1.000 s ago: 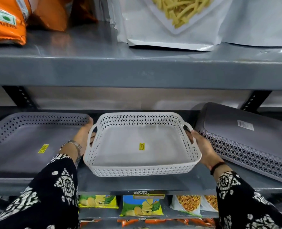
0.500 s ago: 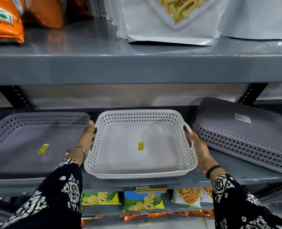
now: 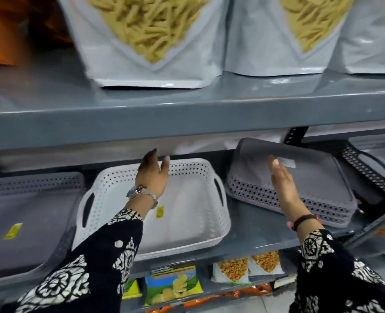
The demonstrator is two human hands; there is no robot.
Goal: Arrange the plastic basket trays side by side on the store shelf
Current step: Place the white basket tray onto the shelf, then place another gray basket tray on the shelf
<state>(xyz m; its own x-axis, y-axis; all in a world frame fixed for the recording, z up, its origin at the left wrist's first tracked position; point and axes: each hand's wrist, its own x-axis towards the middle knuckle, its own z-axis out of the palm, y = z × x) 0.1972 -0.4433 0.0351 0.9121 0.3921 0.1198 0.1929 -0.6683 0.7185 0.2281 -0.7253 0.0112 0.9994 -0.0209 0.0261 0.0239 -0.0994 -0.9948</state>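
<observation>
A white basket tray [image 3: 193,231] rests on the grey middle shelf [image 3: 263,236], right way up, with a yellow sticker inside. A grey basket tray [image 3: 29,213] lies to its left. To its right, a stack of grey trays [image 3: 317,190] lies upside down and tilted. My left hand [image 3: 152,175] hovers open over the white tray's far rim, holding nothing. Above the front of the overturned grey stack my right hand [image 3: 281,179] is spread open; I cannot tell whether it touches.
A black basket [image 3: 367,168] sits at the far right behind the grey stack. The upper shelf [image 3: 187,116] hangs low over the trays and carries large white snack bags [image 3: 146,37]. Snack packets [image 3: 173,288] fill the shelf below.
Both hands let go of the white tray's handles; it now rests on the shelf. Both hands rose and shifted right, the right one to the overturned grey stack. The view swung right and up.
</observation>
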